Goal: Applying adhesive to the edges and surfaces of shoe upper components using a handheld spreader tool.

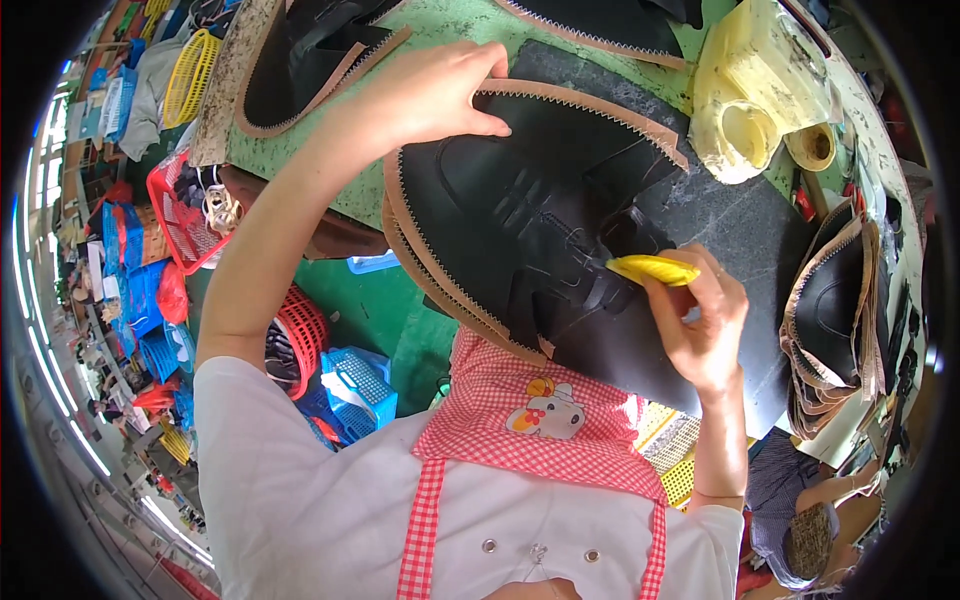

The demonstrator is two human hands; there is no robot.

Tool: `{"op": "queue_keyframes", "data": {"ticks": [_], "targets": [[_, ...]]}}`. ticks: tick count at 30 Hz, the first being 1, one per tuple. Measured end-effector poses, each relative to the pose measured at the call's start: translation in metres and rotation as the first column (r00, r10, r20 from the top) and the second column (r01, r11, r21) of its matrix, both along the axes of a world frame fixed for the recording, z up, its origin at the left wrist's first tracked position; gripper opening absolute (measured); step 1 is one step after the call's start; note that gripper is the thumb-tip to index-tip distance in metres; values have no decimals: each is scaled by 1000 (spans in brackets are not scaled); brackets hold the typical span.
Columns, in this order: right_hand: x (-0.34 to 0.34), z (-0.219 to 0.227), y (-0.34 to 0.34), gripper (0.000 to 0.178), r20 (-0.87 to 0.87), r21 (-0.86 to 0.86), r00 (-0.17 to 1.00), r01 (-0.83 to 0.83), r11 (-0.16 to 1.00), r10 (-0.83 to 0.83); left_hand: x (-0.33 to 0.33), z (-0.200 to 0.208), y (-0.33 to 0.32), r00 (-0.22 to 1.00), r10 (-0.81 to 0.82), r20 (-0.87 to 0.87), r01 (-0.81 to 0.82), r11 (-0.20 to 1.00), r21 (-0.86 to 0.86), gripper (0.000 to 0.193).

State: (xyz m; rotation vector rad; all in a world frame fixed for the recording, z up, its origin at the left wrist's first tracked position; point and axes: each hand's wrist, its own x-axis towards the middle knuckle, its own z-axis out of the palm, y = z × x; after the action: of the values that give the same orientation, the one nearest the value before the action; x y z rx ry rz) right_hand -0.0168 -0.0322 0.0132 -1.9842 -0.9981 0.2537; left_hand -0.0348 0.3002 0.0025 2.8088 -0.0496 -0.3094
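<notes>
Panel (470, 170), black with faint curved lines, small slots and tan zigzag-trimmed edging, lies on a dark slab (745, 225) before the worker, more edging layered beneath. The right hand (703, 320) pinches a yellow tool (655, 269), its tip hard to make out. The left hand's (432, 96) thumb and forefinger stand apart at the upper edge; its other fingers are mostly hidden.

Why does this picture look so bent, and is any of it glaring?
Head view: the wide lens bends straight edges, so strip lights at far left follow a curve; in the same view, strong light whitens part of the right forearm, while the black piece stays dark.
</notes>
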Motion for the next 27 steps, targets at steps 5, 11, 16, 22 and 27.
{"op": "queue_keyframes", "data": {"ticks": [5, 11, 16, 22, 27], "targets": [[-1, 5, -43, 19, -234, 111, 943, 267, 957, -236, -9, -6, 7, 968, -125, 215, 125, 992, 15, 35], [-4, -3, -93, 37, -418, 188, 839, 454, 871, -348, -56, 53, 91, 855, 390, 342, -138, 806, -576, 11], [-1, -1, -56, 28, -197, 207, 970, 186, 961, -145, -91, 52, 188, 770, -9, 638, -317, 862, 395, 31], [-1, -3, -1, 22, -24, 216, 1000, -14, 976, 20, -61, 15, 29, 956, 87, 280, -50, 989, -139, 39], [2, 4, -8, 24, 8, -36, 998, -61, 998, 61, -69, -5, -4, 989, 118, 94, -104, 985, -140, 42]]}}
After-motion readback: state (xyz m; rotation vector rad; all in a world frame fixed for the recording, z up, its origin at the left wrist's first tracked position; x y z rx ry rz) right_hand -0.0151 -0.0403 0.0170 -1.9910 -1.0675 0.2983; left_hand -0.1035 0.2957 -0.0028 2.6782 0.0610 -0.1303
